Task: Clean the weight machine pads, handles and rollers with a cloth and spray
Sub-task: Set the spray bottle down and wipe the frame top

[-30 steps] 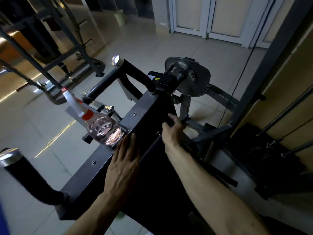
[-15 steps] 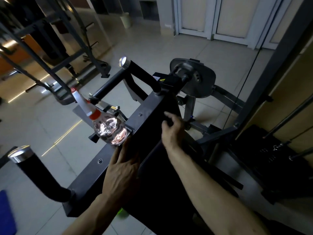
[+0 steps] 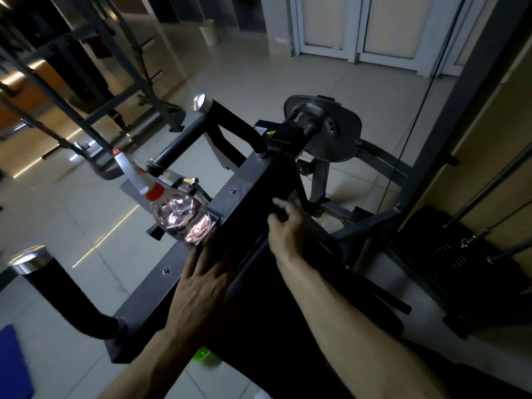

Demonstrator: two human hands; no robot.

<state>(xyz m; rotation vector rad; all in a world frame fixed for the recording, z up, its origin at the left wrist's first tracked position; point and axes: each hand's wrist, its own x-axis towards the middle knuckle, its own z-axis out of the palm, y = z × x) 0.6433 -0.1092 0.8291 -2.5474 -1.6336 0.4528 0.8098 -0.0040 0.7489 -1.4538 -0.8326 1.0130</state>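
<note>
**Bottle parked on the frame, both hands on the machine**

Head view. The spray bottle (image 3: 178,217) stands tilted on a bracket at the left edge of the weight machine's grey frame (image 3: 152,295). Its white nozzle and orange collar lean away to your left. The body is clear with a pinkish liquid inside, but glare hides the level.

Your left hand (image 3: 201,286) lies flat on the frame just this side of the bottle, with the fingers straight and spread and nothing in its grip. Your right hand (image 3: 283,226) is curled on the far edge of the dark pad (image 3: 259,312), fingers and thumb closed round it. In this light you cannot tell whether a cloth is under them.

Two black handles with chrome caps stick out from the frame's left side: the far handle (image 3: 233,125) at the far corner and the near handle (image 3: 57,292) at the near corner. Open tiled floor (image 3: 72,211) lies between and beyond them. On your right, the grey upright (image 3: 460,110) and the weight stack (image 3: 460,254) stand near the pad. A blue mat (image 3: 11,364) shows at the lower left, and a green object (image 3: 203,355) lies below the frame's near edge.

A yellow warning sticker (image 3: 269,133) sits on the black block behind the far handle. Its print is too small to read.
</note>
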